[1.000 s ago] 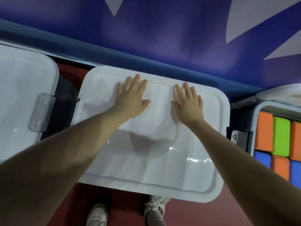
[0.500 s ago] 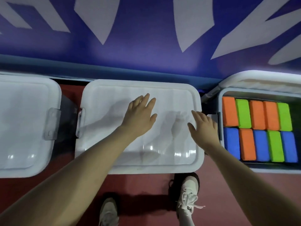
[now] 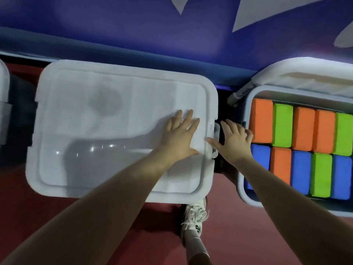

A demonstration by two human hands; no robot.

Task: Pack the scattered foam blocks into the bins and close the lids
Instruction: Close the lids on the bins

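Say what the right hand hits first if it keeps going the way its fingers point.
The right hand points up and away, over the gap between the bins. Straight on, it likely meets the grey hinge bar of the open bin's lid, then the blue wall; depth is unclear.

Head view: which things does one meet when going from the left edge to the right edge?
Leftmost bin's lid → closed middle lid → left hand → side latch → right hand → open bin of foam blocks.

White lid (image 3: 122, 111); orange, green, blue foam blocks (image 3: 303, 148).
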